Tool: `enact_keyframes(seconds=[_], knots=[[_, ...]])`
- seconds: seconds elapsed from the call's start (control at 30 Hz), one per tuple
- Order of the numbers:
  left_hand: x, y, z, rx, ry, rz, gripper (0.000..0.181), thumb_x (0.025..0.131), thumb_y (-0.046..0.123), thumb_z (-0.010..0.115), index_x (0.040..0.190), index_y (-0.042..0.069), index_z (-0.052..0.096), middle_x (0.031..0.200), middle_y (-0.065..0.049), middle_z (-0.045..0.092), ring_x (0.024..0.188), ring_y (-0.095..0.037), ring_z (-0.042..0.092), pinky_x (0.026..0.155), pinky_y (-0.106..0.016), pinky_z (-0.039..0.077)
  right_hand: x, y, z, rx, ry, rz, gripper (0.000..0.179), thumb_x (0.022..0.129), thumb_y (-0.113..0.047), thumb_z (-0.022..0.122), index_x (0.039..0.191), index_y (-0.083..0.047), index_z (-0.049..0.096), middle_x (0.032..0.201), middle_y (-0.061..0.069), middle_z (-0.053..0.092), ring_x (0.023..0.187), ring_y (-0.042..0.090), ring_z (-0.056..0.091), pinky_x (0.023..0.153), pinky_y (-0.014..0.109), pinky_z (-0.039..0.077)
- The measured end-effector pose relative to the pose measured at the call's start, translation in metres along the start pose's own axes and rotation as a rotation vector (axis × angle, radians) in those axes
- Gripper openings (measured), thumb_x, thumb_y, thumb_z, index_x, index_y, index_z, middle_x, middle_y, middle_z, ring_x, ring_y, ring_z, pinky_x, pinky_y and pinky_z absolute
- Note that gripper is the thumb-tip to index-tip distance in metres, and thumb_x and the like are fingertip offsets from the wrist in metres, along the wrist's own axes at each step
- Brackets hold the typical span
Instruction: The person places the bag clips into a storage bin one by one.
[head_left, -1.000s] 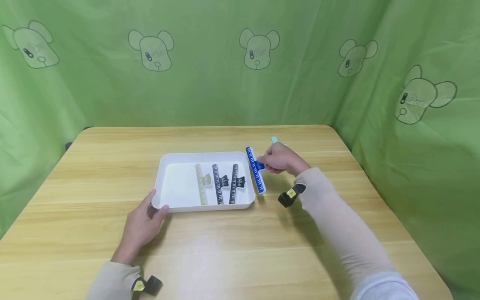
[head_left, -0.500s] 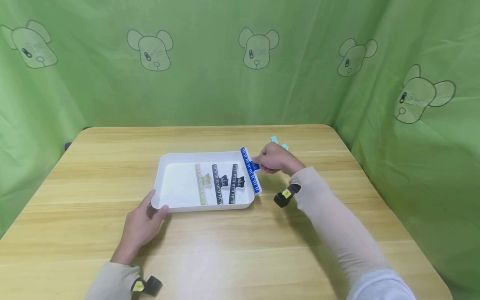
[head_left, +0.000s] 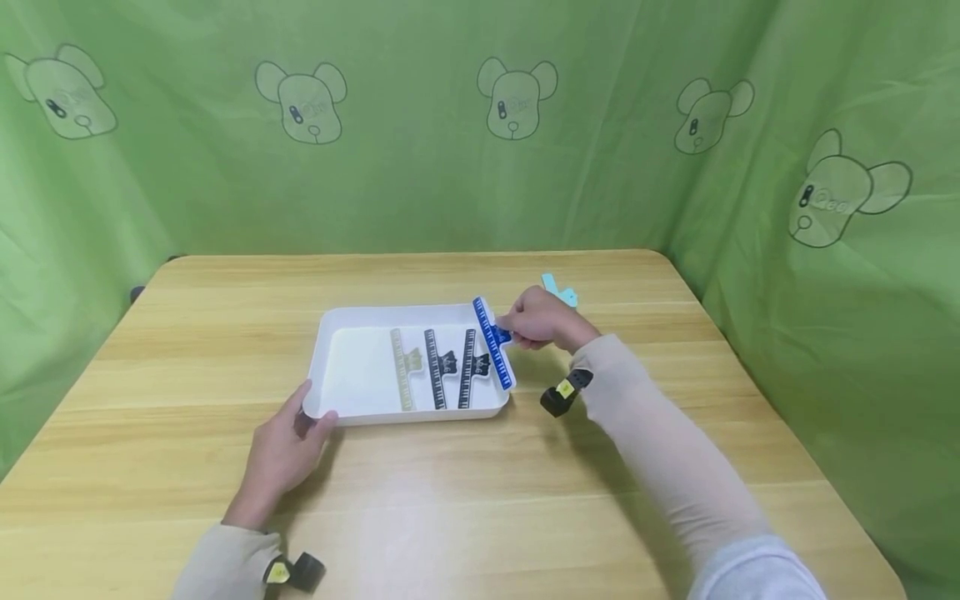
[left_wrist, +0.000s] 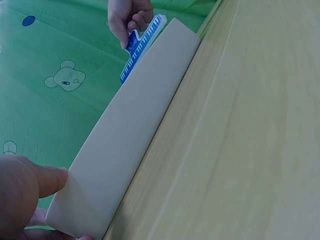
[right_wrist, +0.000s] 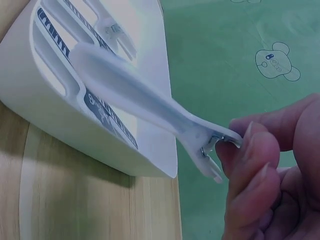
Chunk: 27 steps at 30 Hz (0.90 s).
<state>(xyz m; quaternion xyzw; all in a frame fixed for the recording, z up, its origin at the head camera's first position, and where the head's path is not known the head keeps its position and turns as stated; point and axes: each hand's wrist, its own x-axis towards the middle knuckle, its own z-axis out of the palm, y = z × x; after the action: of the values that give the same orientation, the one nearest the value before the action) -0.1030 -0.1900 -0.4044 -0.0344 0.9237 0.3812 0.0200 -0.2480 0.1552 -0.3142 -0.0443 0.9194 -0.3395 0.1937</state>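
Note:
My right hand (head_left: 542,317) pinches the tab of a blue clip (head_left: 492,343) with a piano-key pattern. It holds the clip tilted, over the right end of a white tray (head_left: 348,367). The right wrist view shows the clip's pale underside, with thumb and fingertips at its small end. In the tray lie a pale yellow clip (head_left: 401,371) and two black clips, the left one (head_left: 435,375) and the right one (head_left: 466,375), side by side. My left hand (head_left: 281,450) grips the tray's near left corner, its thumb (left_wrist: 52,181) on the outer wall.
A light blue clip (head_left: 564,293) lies on the wooden table (head_left: 420,500) behind my right hand, which partly hides it. A green curtain (head_left: 405,192) with bear-head prints hangs behind the table and along its sides.
My right hand has carried the blue clip leftward, from beside the tray to over its right end. More of the light blue clip shows. My left hand and the tray stay put.

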Motion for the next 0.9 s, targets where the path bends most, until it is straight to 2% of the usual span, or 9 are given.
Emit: enact_keyframes(seconds=[0.47,0.9], knots=[[-0.001,0.001,0.000,-0.002,-0.001,0.004,0.073,0.099,0.037,0.054,0.152,0.000,0.021,0.147,-0.031,0.033,0.134,-0.050,0.031,0.109,-0.059,0.028,0.003,-0.005,0.009,-0.002,-0.005,0.001,0.039,0.096,-0.024,0.061,0.061,-0.009,0.056,0.053,0.000,0.051,0.044,0.009,0.042,0.045,0.022,0.041],[-0.001,0.001,0.000,-0.001,-0.001,0.003,0.073,0.099,0.038,0.054,0.153,0.000,0.021,0.148,-0.031,0.032,0.134,-0.050,0.031,0.110,-0.059,0.027,0.006,-0.013,0.016,0.055,-0.030,0.010,0.041,0.096,-0.022,0.061,0.058,-0.010,0.051,0.052,0.000,0.049,0.043,0.009,0.039,0.041,0.020,0.036]])
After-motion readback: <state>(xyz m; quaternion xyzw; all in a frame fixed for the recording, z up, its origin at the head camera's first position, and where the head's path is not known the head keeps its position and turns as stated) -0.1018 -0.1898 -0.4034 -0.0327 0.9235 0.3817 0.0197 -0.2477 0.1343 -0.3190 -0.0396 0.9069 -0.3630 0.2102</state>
